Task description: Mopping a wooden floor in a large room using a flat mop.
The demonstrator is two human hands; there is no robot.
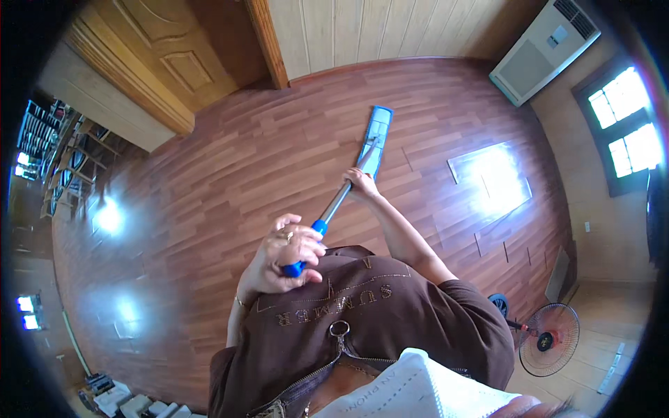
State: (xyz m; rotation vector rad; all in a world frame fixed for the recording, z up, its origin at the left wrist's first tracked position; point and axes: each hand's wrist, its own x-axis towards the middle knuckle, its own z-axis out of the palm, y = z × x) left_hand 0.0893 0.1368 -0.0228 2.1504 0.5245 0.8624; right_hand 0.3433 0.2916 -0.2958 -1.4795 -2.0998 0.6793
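A flat mop (377, 124) with a blue rectangular head lies against the brown wood-plank floor (272, 153) in front of me. Its metal pole slants back toward my body and ends in a blue grip. My left hand (284, 256) is wrapped round that blue grip close to my chest, some of its fingers lifted off. Farther down the pole, my right hand (360, 184) closes round the metal shaft, near the mop head. The underside of the mop head is hidden.
A wooden door (167, 49) stands at the far left, a tall white air conditioner (533, 59) at the far right. A standing fan (549, 339) is at the near right. Chairs (70, 171) line the left, and boxes (129, 404) sit near left.
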